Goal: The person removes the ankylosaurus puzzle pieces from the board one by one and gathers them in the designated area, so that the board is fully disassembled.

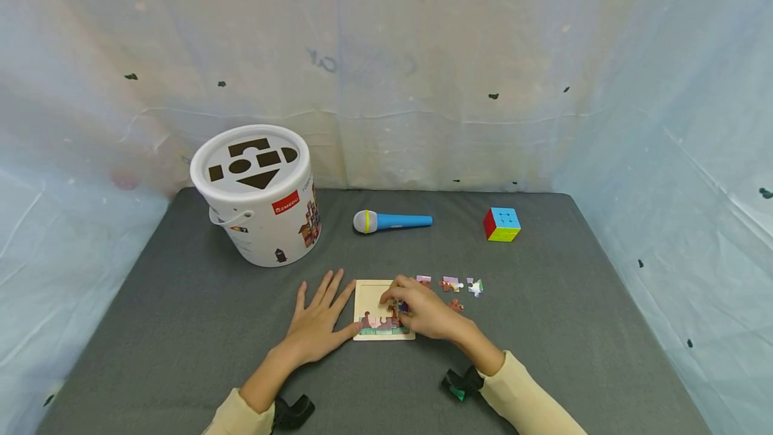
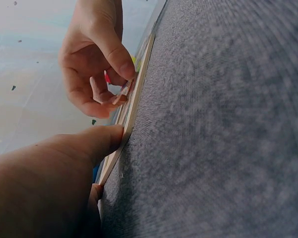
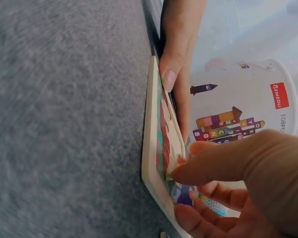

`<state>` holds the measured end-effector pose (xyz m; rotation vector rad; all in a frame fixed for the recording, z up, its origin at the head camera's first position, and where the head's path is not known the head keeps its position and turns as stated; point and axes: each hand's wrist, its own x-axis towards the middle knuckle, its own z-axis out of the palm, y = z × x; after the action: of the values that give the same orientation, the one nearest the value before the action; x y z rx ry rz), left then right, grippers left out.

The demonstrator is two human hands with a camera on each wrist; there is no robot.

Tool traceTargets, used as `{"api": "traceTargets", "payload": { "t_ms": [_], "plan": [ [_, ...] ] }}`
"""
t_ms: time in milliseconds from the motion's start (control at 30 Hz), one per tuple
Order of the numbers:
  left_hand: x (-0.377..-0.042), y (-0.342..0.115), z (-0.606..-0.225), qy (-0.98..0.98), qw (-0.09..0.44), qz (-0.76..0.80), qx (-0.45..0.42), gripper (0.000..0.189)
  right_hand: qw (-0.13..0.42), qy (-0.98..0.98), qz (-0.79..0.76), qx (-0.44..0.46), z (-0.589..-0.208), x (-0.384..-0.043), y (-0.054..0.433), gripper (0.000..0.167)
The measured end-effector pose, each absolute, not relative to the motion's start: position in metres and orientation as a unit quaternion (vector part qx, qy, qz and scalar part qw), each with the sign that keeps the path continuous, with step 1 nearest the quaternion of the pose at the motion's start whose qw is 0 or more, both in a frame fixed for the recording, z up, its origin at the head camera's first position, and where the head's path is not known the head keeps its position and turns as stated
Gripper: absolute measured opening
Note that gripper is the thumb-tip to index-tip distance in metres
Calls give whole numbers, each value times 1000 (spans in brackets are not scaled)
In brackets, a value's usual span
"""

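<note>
A small wooden puzzle tray (image 1: 370, 295) lies on the grey cloth, its near strip filled with fitted pieces (image 1: 377, 325) in green, pink and brown. My left hand (image 1: 315, 331) rests spread on the cloth at the tray's left side, its thumb (image 2: 109, 136) touching the tray's edge. Over the right half of the tray, my right hand (image 1: 429, 311) pinches a small brownish puzzle piece (image 2: 121, 99) between thumb and fingers. Those fingers hide much of the piece, and I cannot tell whether it sits in its place.
Several loose puzzle pieces (image 1: 451, 284) lie right of the tray. A blue toy microphone (image 1: 401, 221) and a puzzle cube (image 1: 502, 224) are farther back. The tall white bucket (image 1: 260, 220) with a shape-hole lid stands at the back left. Pale sheets hang around the table.
</note>
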<state>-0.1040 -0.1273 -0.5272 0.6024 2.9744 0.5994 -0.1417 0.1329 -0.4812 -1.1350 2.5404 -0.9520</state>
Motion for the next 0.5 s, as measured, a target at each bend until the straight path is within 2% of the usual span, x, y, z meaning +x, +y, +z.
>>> {"api": "traceTargets", "payload": {
  "t_ms": [267,500],
  "plan": [
    [-104,-126,-527,962,35,190,191,85,116,858,-340,-368,-480,-143,135,33],
    [-105,-126,-528,962,34,192,191,85,112,852,-356,-368,-482,-144,138,40]
  ]
}}
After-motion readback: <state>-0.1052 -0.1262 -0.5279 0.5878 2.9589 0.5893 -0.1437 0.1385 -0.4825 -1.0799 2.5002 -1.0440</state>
